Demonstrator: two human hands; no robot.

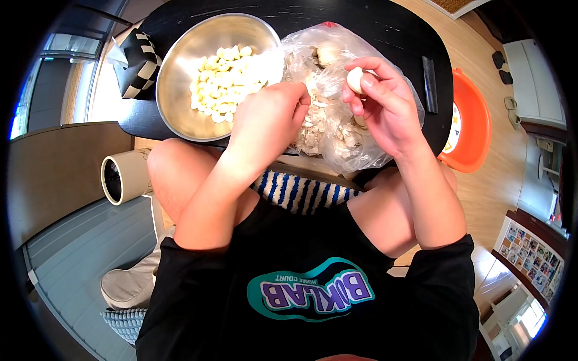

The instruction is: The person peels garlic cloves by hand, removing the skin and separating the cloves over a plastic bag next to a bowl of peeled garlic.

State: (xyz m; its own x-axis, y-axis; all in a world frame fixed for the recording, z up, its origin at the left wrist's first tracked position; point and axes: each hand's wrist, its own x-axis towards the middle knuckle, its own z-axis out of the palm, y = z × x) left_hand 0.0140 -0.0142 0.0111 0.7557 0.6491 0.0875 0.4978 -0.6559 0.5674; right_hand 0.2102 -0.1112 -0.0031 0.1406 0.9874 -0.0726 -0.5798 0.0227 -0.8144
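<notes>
A pale peeled garlic clove (pixel 355 80) is pinched between the thumb and fingers of my right hand (pixel 391 105), above a clear plastic bag (pixel 379 157). In the bag lie papery garlic skins (pixel 310 135) and what looks like a garlic bulb (pixel 328 56). My left hand (pixel 269 114) is closed, fingers curled, over the bag's left side; whatever it may hold is hidden. Beside it stands a wide steel bowl (pixel 174 90) with many peeled garlic cloves (pixel 220 84) inside, partly covered by my left hand.
The bowl and bag rest on a black table (pixel 409 30). A checkered tissue box (pixel 138 63) sits at its left edge, a dark strip (pixel 429 84) at the right. An orange tub (pixel 478 120) is on the floor, right. A cream cylindrical container (pixel 126 174) stands left of my knee.
</notes>
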